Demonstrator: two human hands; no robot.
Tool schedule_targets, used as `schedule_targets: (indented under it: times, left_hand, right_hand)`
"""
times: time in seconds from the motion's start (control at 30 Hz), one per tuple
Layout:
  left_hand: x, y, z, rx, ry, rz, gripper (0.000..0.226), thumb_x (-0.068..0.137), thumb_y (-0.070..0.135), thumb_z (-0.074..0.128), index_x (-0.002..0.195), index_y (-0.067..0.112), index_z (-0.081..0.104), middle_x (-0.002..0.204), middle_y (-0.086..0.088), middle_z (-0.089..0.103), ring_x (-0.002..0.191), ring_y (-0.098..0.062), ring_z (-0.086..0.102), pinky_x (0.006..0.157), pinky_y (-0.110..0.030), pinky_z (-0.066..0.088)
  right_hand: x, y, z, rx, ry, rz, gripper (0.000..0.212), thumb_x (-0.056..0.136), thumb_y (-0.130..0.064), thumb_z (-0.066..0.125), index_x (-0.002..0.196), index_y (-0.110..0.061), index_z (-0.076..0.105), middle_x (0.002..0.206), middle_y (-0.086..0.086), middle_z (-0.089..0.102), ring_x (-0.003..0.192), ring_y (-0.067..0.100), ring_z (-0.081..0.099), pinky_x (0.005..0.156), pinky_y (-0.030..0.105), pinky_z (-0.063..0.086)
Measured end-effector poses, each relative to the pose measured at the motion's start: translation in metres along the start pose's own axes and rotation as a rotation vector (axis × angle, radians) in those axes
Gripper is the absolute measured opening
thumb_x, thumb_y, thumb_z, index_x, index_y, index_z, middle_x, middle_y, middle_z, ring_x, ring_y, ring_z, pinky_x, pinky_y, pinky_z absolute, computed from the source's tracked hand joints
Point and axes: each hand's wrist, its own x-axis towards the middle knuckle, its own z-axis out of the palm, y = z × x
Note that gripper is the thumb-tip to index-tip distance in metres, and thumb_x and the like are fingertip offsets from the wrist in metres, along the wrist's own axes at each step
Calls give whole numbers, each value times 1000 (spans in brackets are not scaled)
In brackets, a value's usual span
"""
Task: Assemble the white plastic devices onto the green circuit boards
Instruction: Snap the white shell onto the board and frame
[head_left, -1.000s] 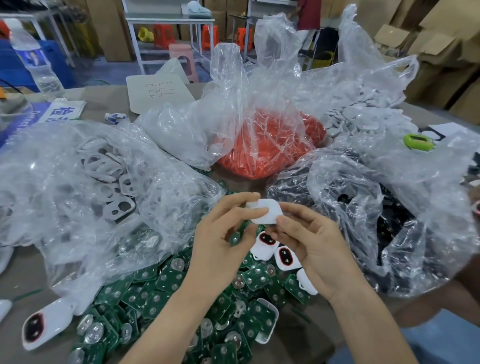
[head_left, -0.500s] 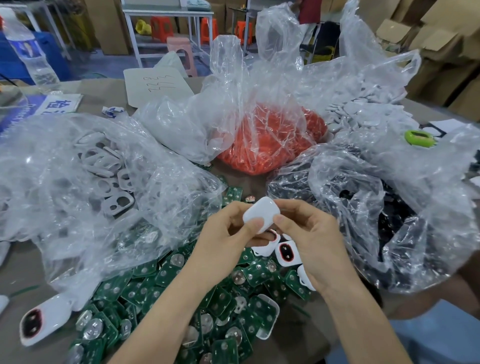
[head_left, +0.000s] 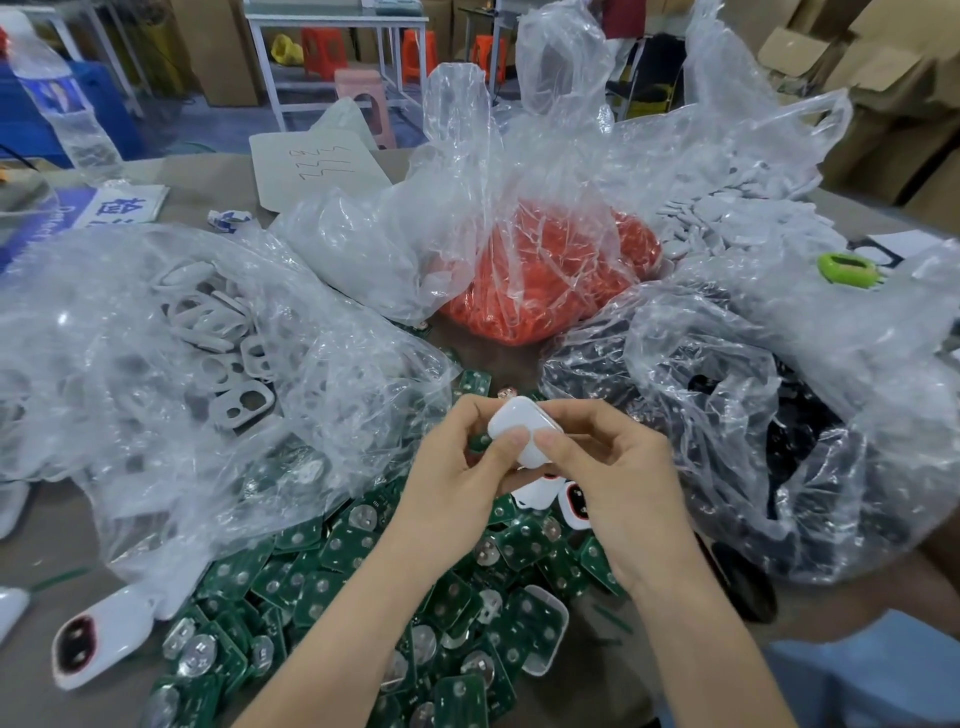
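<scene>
Over the last second both hands have closed in on the white shell (head_left: 524, 434). A second ago it lay flattish between the fingertips. Now it is turned and tipped up, its smooth back towards the camera, and both thumbs sit on that back near the lower edge. The left hand (head_left: 457, 483) wraps its fingers (head_left: 467, 413) round the shell's left and far side. The right hand (head_left: 613, 478) pinches the right side, its fingers curled behind. Both sets of fingers are therefore clamped on the shell. It is held in the air just above the heap of green boards (head_left: 337, 566) on the worktop (head_left: 47, 540), between the bag of white frames (head_left: 156, 353) and the bag of black parts (head_left: 727, 426).

The shift from turning the shell to setting thumbs on it reads as a press, most likely seating a board into the shell's open face. That face points away, so I cannot tell whether a board is in it, or whether it is fully home. Two finished units (head_left: 574, 501) lie directly under the hands and another (head_left: 98, 642) sits at the near left. The heap of loose boards is large, so the job looks barely started. The red bag (head_left: 545, 270) behind is untouched.
</scene>
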Motion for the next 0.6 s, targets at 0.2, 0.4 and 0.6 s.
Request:
schedule_targets:
  times: [0.2, 0.4, 0.6]
  left_hand:
    - [3, 0, -5, 195, -30, 87, 29, 95, 7, 59, 110, 29, 69, 99, -2, 73, 92, -27, 69, 75, -30, 60]
    - [-2, -2, 6, 23, 42, 133, 22, 90, 23, 60, 104, 7, 65, 97, -6, 73, 88, -21, 73, 73, -25, 58]
    - [-5, -8, 11, 88, 83, 172, 16, 93, 23, 57, 95, 8, 62, 89, -4, 72, 83, -23, 72, 69, -30, 59]
  right_hand:
    - [5, -9, -12, -18, -60, -14, 26, 85, -1, 68, 88, -26, 75, 86, -1, 73, 81, 18, 71, 65, 30, 59]
    - [-5, 0, 2, 133, 110, 2, 16, 79, -6, 74, 84, -21, 74, 81, 1, 75, 74, 13, 71, 63, 16, 53]
    - [-12, 9, 10, 84, 223, -67, 10, 80, -12, 75, 77, -21, 72, 63, -5, 67, 58, 6, 58, 55, 17, 47]
